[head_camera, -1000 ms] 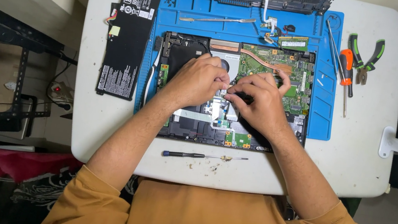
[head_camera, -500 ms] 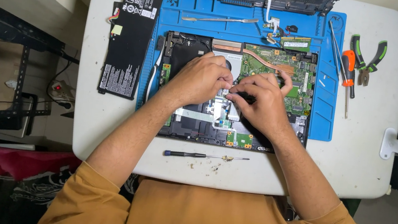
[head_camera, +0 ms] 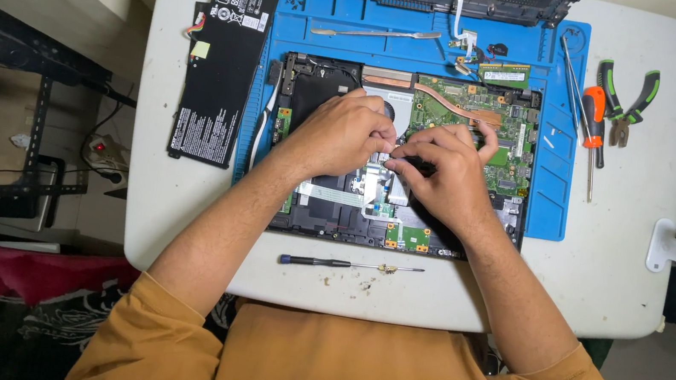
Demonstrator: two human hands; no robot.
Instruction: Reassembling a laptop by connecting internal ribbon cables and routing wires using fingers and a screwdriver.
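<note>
Both hands, left [head_camera: 343, 135] and right [head_camera: 442, 170], are still meeting fingertip to fingertip over the opened laptop [head_camera: 400, 159] on the blue mat [head_camera: 556, 200], pinching something too small to tell; positions are barely changing.

hands: two, left [head_camera: 345, 135] and right [head_camera: 443, 173]
laptop [head_camera: 324, 94]: one
battery [head_camera: 220, 64]: one
screwdrivers: two, orange [head_camera: 593, 118] by the right edge, black [head_camera: 346, 264] by the near edge
pliers [head_camera: 624, 96]: one
mat [head_camera: 550, 216]: one
table [head_camera: 619, 276]: one
</note>
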